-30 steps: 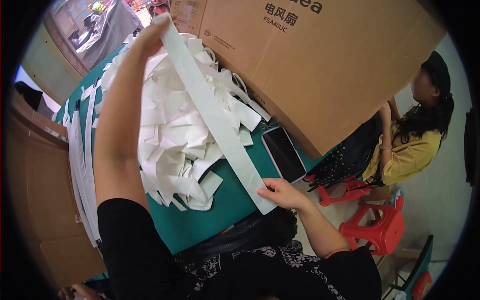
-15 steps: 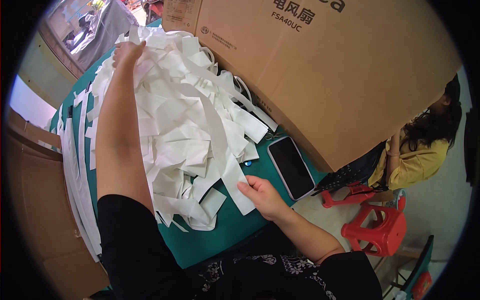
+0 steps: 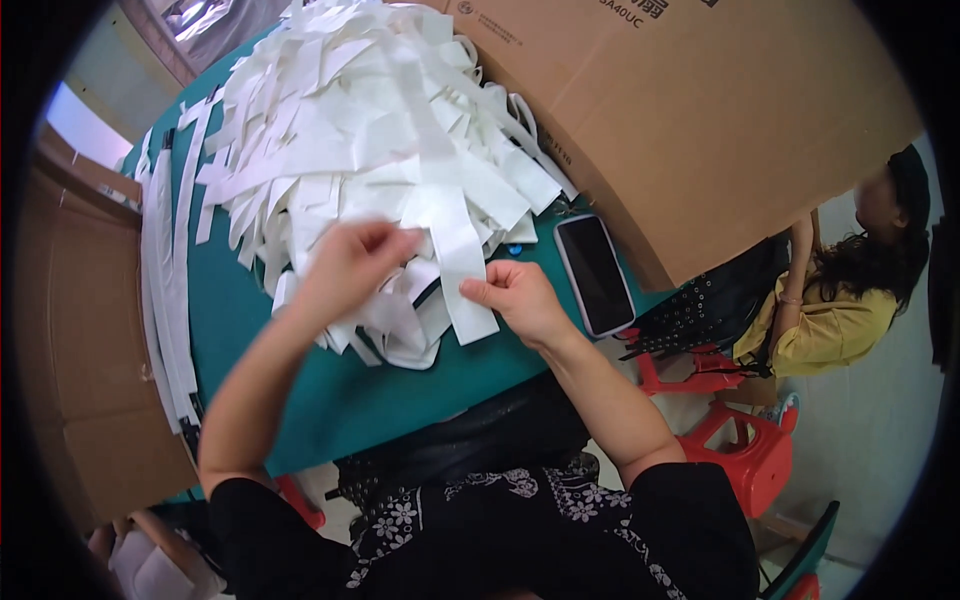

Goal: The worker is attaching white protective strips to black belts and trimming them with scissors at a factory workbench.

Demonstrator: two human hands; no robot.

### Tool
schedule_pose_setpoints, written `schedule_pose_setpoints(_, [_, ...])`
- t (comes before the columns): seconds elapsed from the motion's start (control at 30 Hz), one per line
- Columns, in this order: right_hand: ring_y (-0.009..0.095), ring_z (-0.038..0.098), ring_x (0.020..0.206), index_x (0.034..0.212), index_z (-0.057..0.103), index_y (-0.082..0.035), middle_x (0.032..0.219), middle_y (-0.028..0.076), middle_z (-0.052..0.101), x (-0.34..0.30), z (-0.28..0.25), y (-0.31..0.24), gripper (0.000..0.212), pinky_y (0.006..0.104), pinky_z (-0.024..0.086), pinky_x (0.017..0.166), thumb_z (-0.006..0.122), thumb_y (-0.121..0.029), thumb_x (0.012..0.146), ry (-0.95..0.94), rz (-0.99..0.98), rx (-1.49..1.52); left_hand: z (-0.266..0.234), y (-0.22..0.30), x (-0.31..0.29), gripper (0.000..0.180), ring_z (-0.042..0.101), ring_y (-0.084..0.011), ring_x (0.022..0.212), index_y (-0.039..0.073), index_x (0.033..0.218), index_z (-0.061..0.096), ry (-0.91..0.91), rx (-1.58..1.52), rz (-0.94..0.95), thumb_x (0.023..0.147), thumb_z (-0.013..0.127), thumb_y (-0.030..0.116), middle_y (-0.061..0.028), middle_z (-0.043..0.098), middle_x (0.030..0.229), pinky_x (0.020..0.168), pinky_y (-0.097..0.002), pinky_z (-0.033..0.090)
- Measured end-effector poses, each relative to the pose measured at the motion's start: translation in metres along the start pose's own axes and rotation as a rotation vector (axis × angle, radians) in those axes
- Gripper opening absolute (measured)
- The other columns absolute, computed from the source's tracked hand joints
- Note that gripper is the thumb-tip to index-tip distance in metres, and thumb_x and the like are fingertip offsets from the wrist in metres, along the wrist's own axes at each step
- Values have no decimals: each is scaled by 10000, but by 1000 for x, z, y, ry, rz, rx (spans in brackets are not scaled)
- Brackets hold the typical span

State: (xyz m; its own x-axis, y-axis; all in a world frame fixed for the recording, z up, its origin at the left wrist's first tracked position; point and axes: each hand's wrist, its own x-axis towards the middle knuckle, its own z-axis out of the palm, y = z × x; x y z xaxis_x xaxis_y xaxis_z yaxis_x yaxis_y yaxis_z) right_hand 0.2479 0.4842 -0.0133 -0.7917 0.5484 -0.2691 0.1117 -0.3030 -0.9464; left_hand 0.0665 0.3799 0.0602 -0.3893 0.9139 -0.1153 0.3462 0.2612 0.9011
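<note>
A large heap of white fabric strips [image 3: 330, 130] covers much of the green table [image 3: 400, 400]. My right hand [image 3: 522, 303] pinches the edge of one white strip [image 3: 460, 245] near its lower end, between thumb and fingers. That strip runs back up over the heap. My left hand [image 3: 360, 265] is over the near side of the heap, its fingers pointing at the strip just left of my right hand. Motion smears these fingers, so whether they hold anything is unclear.
A phone [image 3: 594, 275] lies right of my right hand. Behind it stands a big cardboard box [image 3: 700, 140]. Long white strips [image 3: 165, 270] lie along the table's left edge by brown cardboard [image 3: 110, 380]. A person in yellow [image 3: 850, 320] sits at right near red stools [image 3: 750, 455].
My left hand has come back from the far top of the heap to its near side, close to my right hand. The view has shifted; my right hand keeps hold of the strip.
</note>
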Motion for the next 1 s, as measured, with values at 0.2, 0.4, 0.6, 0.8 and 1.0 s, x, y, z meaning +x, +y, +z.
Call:
schedule_pose_setpoints(0.2, [19, 397, 527, 661, 587, -51, 596, -50, 510, -5, 21, 7, 173, 173, 312, 468, 666, -164, 766, -11, -59, -23, 74, -35, -73, 236, 583, -129, 710, -7, 857, 601, -176, -722, -448, 842, 568, 227, -79, 620, 791, 652, -248, 476])
schedule_pose_setpoints(0.4, [38, 425, 513, 819, 615, -53, 659, -37, 547, -21, 7, 3, 219, 169, 340, 453, 629, -270, 795, -106, 115, -53, 92, -42, -77, 183, 562, -106, 664, -13, 859, 606, -140, -910, -467, 799, 623, 159, -72, 617, 769, 611, -212, 440])
schedule_pose_setpoints(0.6, [47, 453, 590, 834, 614, -70, 651, -39, 509, -30, -11, 7, 304, 195, 371, 474, 649, -364, 762, -262, 264, -30, 101, -43, -75, 165, 543, -121, 645, 8, 820, 605, -184, -892, -461, 779, 644, 164, -62, 604, 739, 600, -219, 422])
schedule_pose_setpoints(0.8, [43, 459, 545, 865, 597, -49, 662, -24, 544, -24, -15, 11, 229, 176, 364, 465, 649, -254, 779, -338, 305, 25, 108, -45, -78, 147, 529, -102, 624, 16, 803, 605, -183, -850, -484, 767, 655, 149, -50, 595, 718, 568, -209, 421])
schedule_pose_setpoints(1.0, [58, 444, 528, 806, 621, -33, 698, 3, 586, -18, -15, 9, 211, 195, 365, 463, 692, -220, 738, -314, 169, -5, 123, -32, -85, 221, 571, -112, 692, 12, 915, 575, -228, -914, -523, 831, 584, 216, -58, 598, 807, 577, -215, 477])
